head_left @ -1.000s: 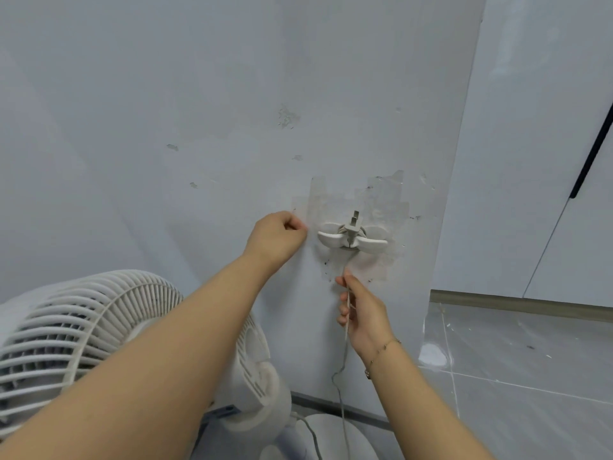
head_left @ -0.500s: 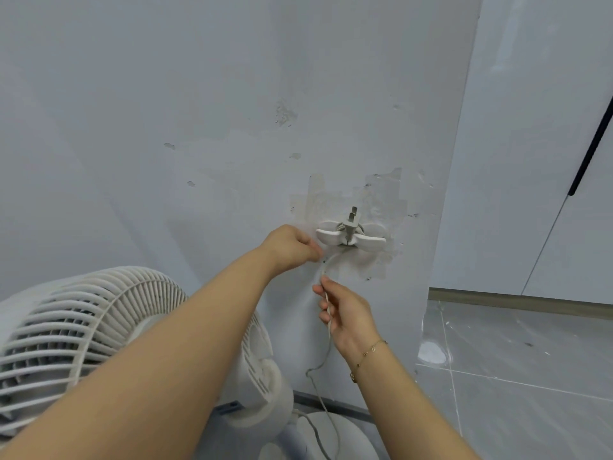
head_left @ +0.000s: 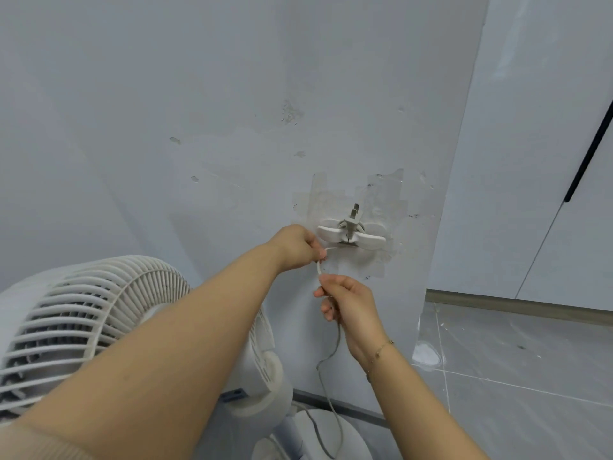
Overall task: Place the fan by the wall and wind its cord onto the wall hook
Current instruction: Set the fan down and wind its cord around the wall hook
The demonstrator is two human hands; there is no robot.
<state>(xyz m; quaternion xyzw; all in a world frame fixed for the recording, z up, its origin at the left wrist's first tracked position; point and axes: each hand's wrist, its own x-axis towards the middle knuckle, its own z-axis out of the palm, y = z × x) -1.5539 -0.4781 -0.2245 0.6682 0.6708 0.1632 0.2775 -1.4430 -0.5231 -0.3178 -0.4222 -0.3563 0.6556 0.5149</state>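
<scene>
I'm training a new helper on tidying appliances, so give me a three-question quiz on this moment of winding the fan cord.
1. True or false: both hands grip the cord.
2. Where is the plug? A) lying on the floor B) sitting at the wall hook, prongs up C) in the right hand
3. On which side of the hook does the fan stand?

Key: 1 true: the left hand pinches it near the hook, and the right hand holds it just below. 2 B. 3 Left, lower down.

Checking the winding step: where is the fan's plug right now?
In the head view, the plug sits prongs-up at the middle of the wall hook, right of centre, just up and right of the left hand.
</scene>
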